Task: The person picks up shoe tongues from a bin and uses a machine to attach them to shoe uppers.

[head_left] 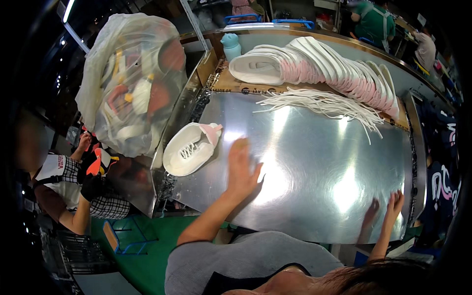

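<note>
A white shoe upper (183, 160) with laces across its opening and a pink heel part lies on the left side of the metal table (305, 196). Just right of it, my left hand (241, 169) hovers or rests over the metal, fingers stretched and thumb apart, slightly blurred and holding nothing. Near the table's right edge is my right hand (394, 202), its fingers extended and nothing visible in them. Beyond my hands a loose bundle of white shoelaces (322, 104) spreads out. Behind the laces, a long overlapping row of white and pink shoe uppers (314, 61) leans along the back.
A light blue bottle (231, 47) stands at the back left corner. Past the left edge bulges a large clear plastic bag (132, 93) of shoe parts. A co-worker (69, 196) there handles an orange and black piece. Dark printed fabric (442, 182) hangs right.
</note>
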`<state>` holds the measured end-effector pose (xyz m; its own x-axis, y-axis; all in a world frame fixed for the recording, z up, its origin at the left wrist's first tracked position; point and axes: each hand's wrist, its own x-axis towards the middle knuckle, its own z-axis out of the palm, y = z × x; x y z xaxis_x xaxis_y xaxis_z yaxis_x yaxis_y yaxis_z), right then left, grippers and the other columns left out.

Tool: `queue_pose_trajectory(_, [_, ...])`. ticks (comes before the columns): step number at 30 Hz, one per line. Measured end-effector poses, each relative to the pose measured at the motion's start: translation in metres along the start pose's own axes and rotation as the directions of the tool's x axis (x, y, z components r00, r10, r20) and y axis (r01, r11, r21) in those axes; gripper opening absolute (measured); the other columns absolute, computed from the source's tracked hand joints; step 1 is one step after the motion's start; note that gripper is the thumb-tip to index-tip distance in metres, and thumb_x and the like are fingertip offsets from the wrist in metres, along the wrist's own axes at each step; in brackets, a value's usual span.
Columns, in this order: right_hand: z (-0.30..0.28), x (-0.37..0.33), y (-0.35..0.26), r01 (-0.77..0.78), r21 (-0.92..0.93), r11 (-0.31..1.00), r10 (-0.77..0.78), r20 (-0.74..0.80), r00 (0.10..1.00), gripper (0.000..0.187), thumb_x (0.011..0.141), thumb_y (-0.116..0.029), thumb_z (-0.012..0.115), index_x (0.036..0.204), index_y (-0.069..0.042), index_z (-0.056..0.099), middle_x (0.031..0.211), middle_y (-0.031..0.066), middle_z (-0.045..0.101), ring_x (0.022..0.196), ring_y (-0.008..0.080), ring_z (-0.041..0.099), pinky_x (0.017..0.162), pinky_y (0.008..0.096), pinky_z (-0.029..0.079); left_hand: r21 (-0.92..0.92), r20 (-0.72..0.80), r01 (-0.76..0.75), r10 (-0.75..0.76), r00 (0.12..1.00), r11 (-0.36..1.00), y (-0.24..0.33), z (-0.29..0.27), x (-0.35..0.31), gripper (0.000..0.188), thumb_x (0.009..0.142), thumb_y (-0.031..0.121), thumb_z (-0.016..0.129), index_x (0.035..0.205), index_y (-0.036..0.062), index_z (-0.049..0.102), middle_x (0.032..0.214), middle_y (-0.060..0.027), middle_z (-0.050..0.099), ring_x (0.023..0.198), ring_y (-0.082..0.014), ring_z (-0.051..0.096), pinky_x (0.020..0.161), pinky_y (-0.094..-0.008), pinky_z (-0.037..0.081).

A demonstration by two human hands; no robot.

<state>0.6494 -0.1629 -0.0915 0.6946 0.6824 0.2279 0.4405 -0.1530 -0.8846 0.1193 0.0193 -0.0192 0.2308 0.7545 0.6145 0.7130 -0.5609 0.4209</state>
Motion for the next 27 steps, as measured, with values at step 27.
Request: queue_pose_trajectory(27, [0.023, -0.213, 0.016, -0.265, 0.677, 0.687, 0.513, -0.193, 0.837, 0.019, 0.096, -0.028, 0.047, 0.11, -0.016, 0.048, 0.085, -0.0018, 0.052, 0.069, 0.0077, 0.045, 0.055, 0.0217, 0.034, 0.159, 0.182, -0.272, 0.243, 0.953, 0.949, -0.055, 0.02, -0.038, 0.06, 0.087, 0.021, 0.059, 0.133, -0.0084, 0.035, 0.124, -0.0277, 0.046, 0.119, -0.0434, 0.04, 0.098, -0.0483, 0.034])
